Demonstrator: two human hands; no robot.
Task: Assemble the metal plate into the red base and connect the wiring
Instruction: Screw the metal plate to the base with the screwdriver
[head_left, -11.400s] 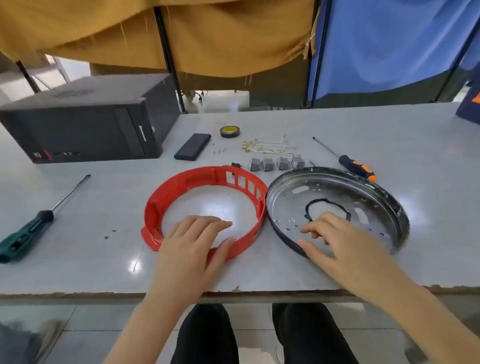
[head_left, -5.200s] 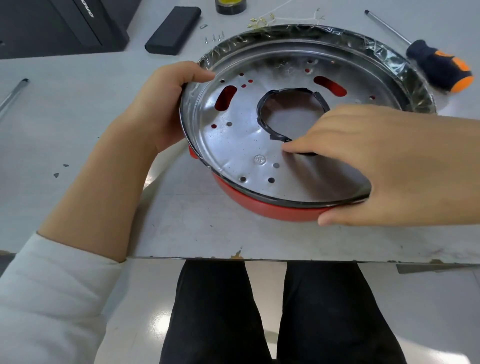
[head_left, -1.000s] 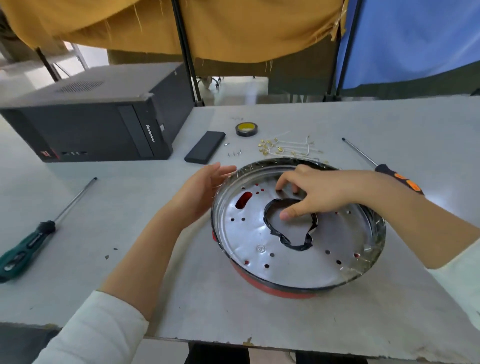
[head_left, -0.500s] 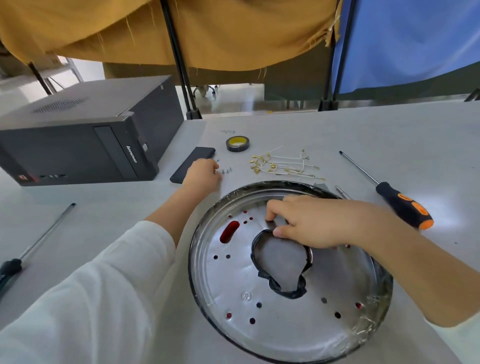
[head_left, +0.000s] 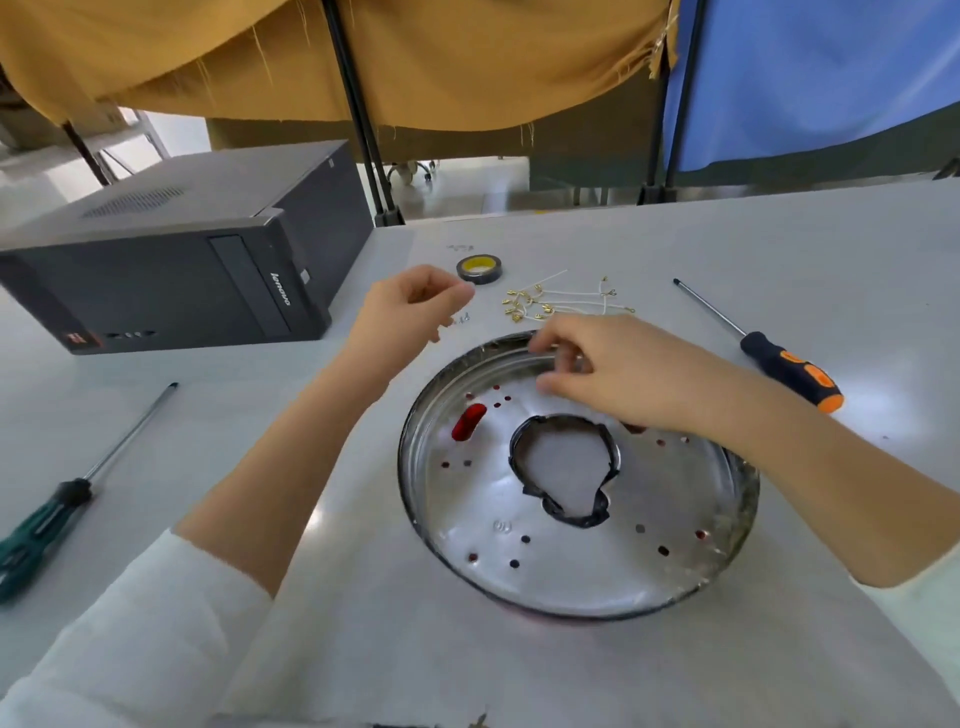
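The round metal plate (head_left: 571, 561) lies inside the red base (head_left: 469, 421), which shows only through the plate's slots and holes. A black-edged opening sits at the plate's centre. My right hand (head_left: 613, 374) rests over the plate's far rim, fingers loosely curled, with nothing seen in it. My left hand (head_left: 410, 306) is raised beyond the plate's left side, and its thumb and fingertips pinch what looks like a small screw. More loose screws (head_left: 462, 318) lie just under it. A bundle of white wires with brass terminals (head_left: 561, 304) lies behind the plate.
A black tape roll (head_left: 478, 269) sits behind the screws. An orange-handled screwdriver (head_left: 789, 371) lies to the right and a green-handled screwdriver (head_left: 47, 514) at the far left. A black computer case (head_left: 171, 265) stands at the back left. The table's near edge runs along the bottom.
My left hand has lifted from the screws with its fingertips pinched together. My right hand has slid from the centre opening to the plate's far rim.
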